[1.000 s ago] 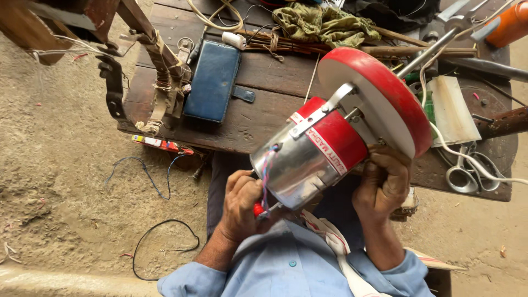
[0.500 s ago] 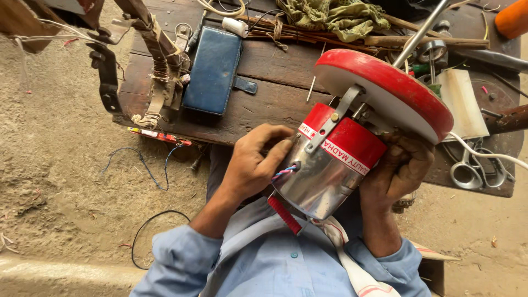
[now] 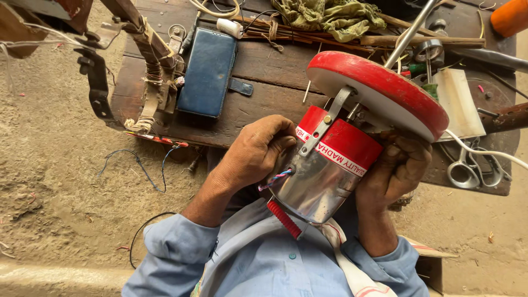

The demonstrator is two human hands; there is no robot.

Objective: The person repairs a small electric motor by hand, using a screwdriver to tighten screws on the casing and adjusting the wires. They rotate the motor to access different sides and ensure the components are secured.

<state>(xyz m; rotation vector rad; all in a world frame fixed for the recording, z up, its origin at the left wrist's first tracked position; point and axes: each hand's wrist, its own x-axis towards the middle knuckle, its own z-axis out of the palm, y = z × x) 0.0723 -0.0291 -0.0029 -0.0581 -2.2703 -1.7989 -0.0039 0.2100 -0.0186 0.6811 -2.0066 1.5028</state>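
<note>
Both hands hold one appliance over the lap. Left hand (image 3: pixel 257 151) is closed against the side of the motor unit (image 3: pixel 324 168), its fingers curled at the place where a small bundle of coloured wires (image 3: pixel 273 180) comes out of a hole in the shiny metal body. Right hand (image 3: pixel 397 168) grips the other side, under the wide red and white disc (image 3: pixel 379 91), and carries most of the weight.

What could go wrong, in my judgement: the unit is held tilted in the air and not resting on the wooden table (image 3: pixel 264 77), so if the right grip loosens on the smooth metal it may slide down to the knees or the sandy ground. The thin wires may also be pulled or broken if the left fingers press them against the edge of the hole. A metal rod (image 3: pixel 410 27) stands out from the disc near the table things and could catch on them.

For labels: a red band goes around the upper part of the body, with a white strip of red lettering at its lower edge. On the table lies a dark blue phone case (image 3: pixel 208 71), and scissors (image 3: pixel 467 170) lie near the right edge
</note>
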